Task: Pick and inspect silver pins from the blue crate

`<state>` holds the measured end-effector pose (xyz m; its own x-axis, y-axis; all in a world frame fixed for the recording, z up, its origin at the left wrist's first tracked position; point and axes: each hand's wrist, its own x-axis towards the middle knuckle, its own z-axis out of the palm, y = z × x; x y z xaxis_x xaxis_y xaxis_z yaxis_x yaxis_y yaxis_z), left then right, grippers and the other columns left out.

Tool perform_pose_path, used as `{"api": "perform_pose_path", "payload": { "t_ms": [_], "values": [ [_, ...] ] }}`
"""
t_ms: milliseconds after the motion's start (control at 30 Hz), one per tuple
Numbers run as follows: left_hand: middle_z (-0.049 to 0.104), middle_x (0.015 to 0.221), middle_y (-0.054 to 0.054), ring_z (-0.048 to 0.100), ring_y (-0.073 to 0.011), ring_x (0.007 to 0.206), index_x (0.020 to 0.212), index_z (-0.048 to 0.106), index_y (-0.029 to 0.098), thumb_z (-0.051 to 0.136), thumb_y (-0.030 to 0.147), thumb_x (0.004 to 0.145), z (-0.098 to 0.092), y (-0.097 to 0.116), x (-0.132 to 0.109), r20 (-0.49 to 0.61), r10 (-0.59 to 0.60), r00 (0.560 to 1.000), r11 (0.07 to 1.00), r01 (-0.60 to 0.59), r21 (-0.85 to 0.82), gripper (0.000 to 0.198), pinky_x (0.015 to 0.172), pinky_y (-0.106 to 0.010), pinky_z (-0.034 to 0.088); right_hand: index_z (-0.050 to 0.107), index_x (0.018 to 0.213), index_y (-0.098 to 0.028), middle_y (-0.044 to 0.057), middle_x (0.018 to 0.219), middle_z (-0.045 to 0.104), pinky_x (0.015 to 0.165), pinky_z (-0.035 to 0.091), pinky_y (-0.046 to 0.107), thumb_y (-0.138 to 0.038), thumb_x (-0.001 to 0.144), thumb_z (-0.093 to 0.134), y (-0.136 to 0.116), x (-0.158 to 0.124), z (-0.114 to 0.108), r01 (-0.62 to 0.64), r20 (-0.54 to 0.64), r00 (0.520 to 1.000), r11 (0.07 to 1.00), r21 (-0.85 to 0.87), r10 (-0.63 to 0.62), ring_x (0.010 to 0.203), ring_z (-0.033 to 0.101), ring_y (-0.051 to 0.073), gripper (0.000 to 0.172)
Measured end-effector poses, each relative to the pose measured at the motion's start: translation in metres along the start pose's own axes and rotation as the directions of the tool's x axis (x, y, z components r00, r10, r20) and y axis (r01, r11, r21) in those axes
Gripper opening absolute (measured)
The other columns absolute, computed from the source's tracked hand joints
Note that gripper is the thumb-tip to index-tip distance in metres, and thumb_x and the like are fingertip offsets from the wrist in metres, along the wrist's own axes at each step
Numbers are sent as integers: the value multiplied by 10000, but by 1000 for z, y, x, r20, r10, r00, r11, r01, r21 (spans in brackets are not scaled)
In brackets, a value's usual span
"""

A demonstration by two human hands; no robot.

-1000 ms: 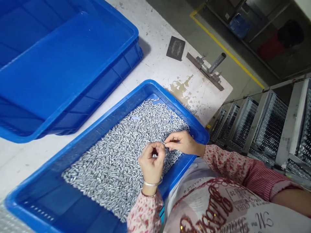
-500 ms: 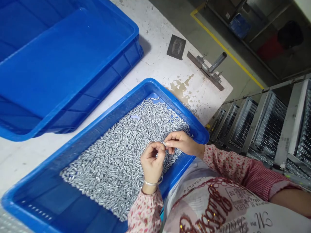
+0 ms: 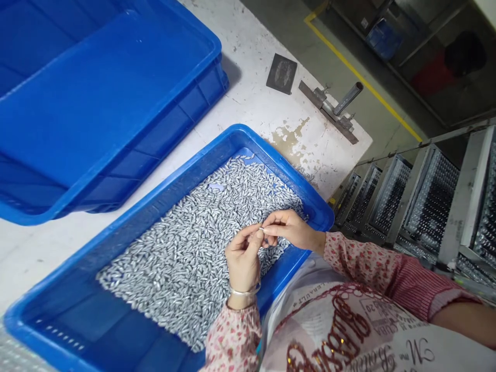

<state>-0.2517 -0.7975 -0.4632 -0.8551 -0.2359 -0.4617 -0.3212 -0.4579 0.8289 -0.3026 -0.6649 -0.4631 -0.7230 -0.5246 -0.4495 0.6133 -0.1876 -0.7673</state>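
Note:
A small silver spindle-shaped metal piece (image 3: 261, 229) sits between my two hands, where the fingertips meet. My right hand (image 3: 287, 227) pinches it with thumb and index finger. My left hand (image 3: 244, 256), with a bangle at the wrist, closes thumb and index finger on its other end, so most of it is hidden. Below both hands, many loose silver spindle-shaped pieces (image 3: 182, 258) cover much of the bottom of a shallow blue tray (image 3: 77, 299).
A larger blue crate (image 3: 155, 129) stands on the white, worn table (image 3: 248, 98) at upper left. Near the table's far corner lie a dark square plate (image 3: 281, 73) and a metal bar with an upright tube (image 3: 329, 112). Metal racks (image 3: 430, 196) stand at right.
The left thumb has straightened and tilted towards the right fingertips. The piece shows at a slightly different angle. My right hand and the tray stay almost in place.

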Motion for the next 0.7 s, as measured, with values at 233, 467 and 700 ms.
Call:
{"api": "perform_pose_path", "payload": {
  "t_ms": [233,467,700],
  "values": [
    [649,596,-5,554,-103,519,819,746,199,828,304,619,7,6,0,2,-32,999,993,32,-114,240,522,-226,472,647,826,-130,-12,617,621,540,483,219,-304,816,700,2,-2,2,32,16,999,998,52,-33,566,595,103,182],
    [648,594,-7,545,-109,518,813,747,201,833,311,612,8,5,-1,-11,-35,999,992,33,-122,245,514,-242,470,649,821,-135,-7,628,623,523,469,217,-330,812,711,9,-2,3,40,7,999,996,74,-41,583,602,112,206],
    [638,605,-2,539,-112,530,803,739,193,821,295,626,9,2,-4,-34,-39,999,991,35,-129,220,525,-254,467,657,791,-140,-7,619,625,527,470,222,-332,804,714,9,-4,5,73,-11,997,996,58,-72,581,600,113,201]
  ]
}}
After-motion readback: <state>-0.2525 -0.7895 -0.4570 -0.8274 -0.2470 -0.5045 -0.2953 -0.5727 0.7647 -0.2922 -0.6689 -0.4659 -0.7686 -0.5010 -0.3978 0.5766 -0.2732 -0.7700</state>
